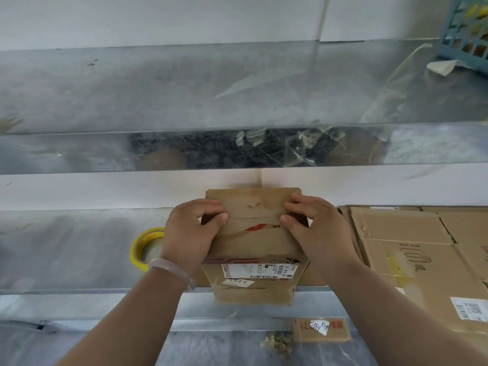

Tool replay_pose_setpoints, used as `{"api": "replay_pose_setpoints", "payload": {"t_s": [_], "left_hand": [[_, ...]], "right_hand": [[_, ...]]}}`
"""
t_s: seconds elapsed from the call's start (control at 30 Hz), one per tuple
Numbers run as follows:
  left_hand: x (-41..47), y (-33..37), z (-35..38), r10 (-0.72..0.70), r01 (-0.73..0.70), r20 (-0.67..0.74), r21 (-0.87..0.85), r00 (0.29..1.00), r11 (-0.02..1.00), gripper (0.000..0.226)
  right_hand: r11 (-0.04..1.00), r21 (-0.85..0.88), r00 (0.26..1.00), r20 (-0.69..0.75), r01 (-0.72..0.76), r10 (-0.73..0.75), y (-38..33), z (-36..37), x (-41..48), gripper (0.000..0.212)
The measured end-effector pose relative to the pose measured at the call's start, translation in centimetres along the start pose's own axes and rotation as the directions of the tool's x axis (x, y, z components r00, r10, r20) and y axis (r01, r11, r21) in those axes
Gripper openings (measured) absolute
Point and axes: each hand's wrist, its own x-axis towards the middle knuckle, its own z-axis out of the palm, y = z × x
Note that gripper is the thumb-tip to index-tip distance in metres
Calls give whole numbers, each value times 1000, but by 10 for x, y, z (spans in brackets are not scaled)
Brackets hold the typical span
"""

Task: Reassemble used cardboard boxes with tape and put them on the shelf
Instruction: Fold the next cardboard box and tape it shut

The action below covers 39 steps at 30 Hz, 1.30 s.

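A small brown cardboard box with a white shipping label stands on the metal shelf in front of me, its near end hanging over the shelf's front edge. My left hand grips the box's left top edge, fingers curled over the flap. My right hand grips the right top edge the same way. A yellow roll of tape lies on the shelf just left of my left wrist, partly hidden by it.
Flattened cardboard boxes lie on the shelf to the right. An upper metal shelf spans the view, with a blue-green plastic basket at its far right. A small labelled cardboard box and debris lie on a lower level.
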Motion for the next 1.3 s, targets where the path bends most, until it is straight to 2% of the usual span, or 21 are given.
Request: {"api": "replay_pose_setpoints", "payload": {"t_s": [0.1, 0.3, 0.43, 0.53, 0.73, 1.07, 1.3], "left_hand": [[0, -4, 1, -43, 43, 20, -27, 999, 999, 34], [1, -7, 0, -32, 31, 87, 13, 996, 999, 29], [-1, -8, 3, -113, 119, 47, -144, 992, 982, 23], [-3, -6, 4, -194, 199, 44, -264, 980, 944, 31], [-2, -4, 6, -297, 300, 73, -413, 952, 860, 33], [-7, 3, 3, -315, 315, 73, -421, 946, 850, 29], [-3, 4, 5, -299, 299, 62, -381, 952, 875, 31]], "right_hand": [[998, 50, 996, 92, -24, 19, 4, 0, 2, 43], [1000, -21, 995, 102, -11, 13, 7, -1, 4, 39], [992, 86, 995, 48, -89, 85, 9, 2, 6, 32], [968, 208, 990, 22, -140, 139, 9, 6, 5, 30], [973, 185, 990, 23, -139, 137, 8, 5, 6, 38], [951, 273, 989, 7, -144, 147, 9, 4, 6, 29], [912, 379, 986, 22, -160, 164, 11, 9, 7, 36]]}}
